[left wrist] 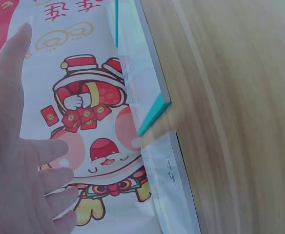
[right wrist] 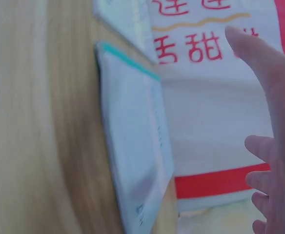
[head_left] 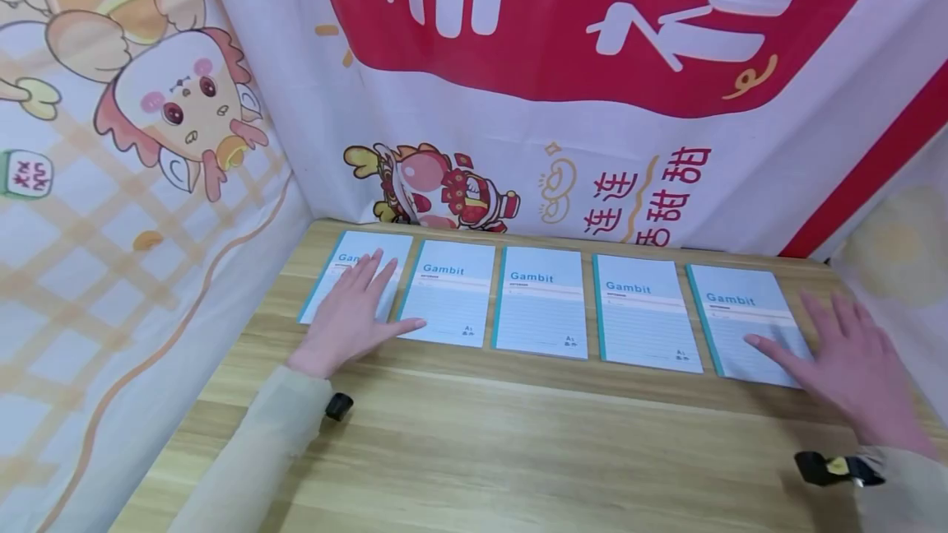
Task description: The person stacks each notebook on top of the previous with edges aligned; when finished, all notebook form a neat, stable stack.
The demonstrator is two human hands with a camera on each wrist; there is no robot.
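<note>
Several pale blue notebooks marked "Gambit" lie in a row near the back of the wooden table (head_left: 518, 451). My left hand (head_left: 348, 315), fingers spread, is over the leftmost notebook (head_left: 385, 249); its thumb reaches across the lower left of the second notebook (head_left: 452, 294). In the left wrist view, the left hand (left wrist: 10, 161) appears raised above the notebooks. At the far right, my right hand (head_left: 852, 360) hovers with spread fingers by the right edge of the rightmost notebook (head_left: 741, 319). Between them lie the middle notebook (head_left: 541, 311) and the fourth notebook (head_left: 644, 319). Neither hand holds anything.
A white cloth with red lettering (head_left: 548, 146) hangs right behind the notebooks. Another cloth with cartoon figures and orange checks (head_left: 148, 270) borders the table's left side. Pale cloth (head_left: 896, 237) also stands at the right. Narrow gaps separate the notebooks.
</note>
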